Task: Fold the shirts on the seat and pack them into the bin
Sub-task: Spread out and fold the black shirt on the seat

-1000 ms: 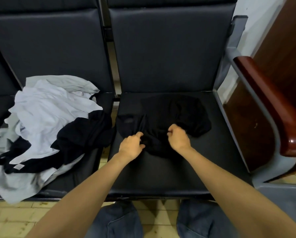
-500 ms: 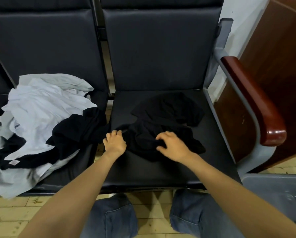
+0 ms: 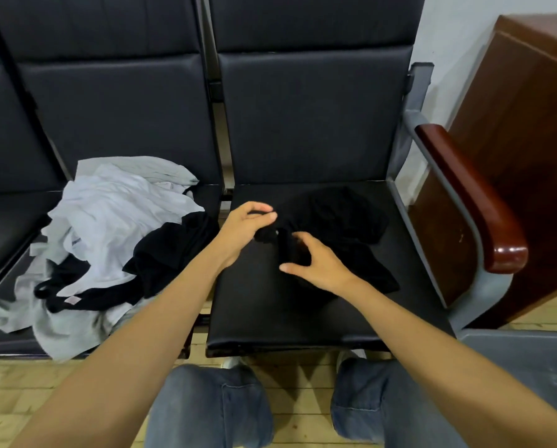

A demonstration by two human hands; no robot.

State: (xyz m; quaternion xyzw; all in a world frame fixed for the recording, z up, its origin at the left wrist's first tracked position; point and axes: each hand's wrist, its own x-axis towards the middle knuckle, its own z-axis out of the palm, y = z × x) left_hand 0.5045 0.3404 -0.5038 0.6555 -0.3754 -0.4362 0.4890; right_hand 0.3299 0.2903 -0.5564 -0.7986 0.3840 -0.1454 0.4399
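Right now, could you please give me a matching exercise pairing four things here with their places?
Things: 1 crumpled black shirt; 2 pile of white, grey and black shirts; 3 glossy red-brown wooden armrest; 4 grey bin.
Places: A lower right corner of view; B middle black padded seat; C right black padded seat; D right seat's outer edge.
Pairs: 1-C, 2-B, 3-D, 4-A.

Your view is dim, with flat indoor light from above. Black shirt (image 3: 335, 218) nearly merges with black seat (image 3: 286, 315), so folds are hard to read. Pale shirts (image 3: 115, 215) keep crease detail. Bright glare spot on armrest (image 3: 505, 250), faint sheen on seat back (image 3: 303, 108). Soft shadow on floor (image 3: 303, 402) under seat edge. Wide-angle bend at edges makes cabinet (image 3: 529, 140) lean. Slight blur on your left hand (image 3: 241, 227).
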